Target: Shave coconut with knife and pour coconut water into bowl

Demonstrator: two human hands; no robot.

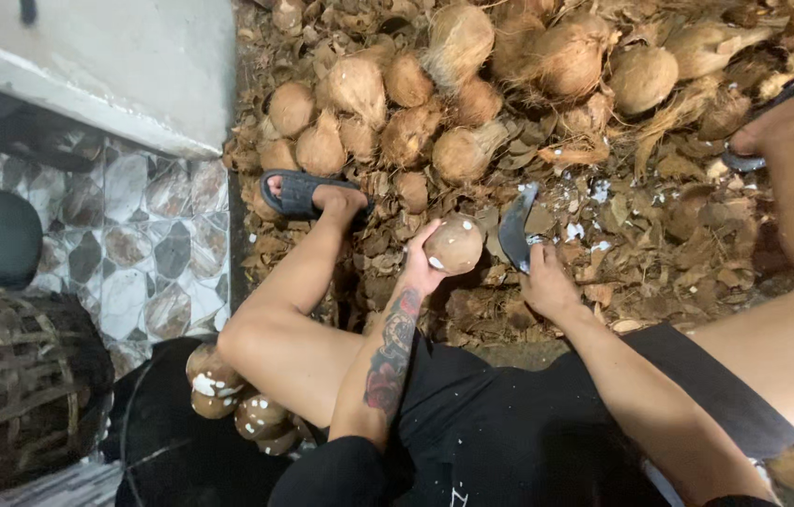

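Currently my left hand [420,268] is clamped round a peeled coconut [454,245], held above the husk litter [660,244] btwn my feet. Right hand [547,286] is closed on a curved knife [515,228], blade up, just beside the coconut. Unpeeled pile [435,84] lies ahead; peeled ones [228,394] sit by my left knee.
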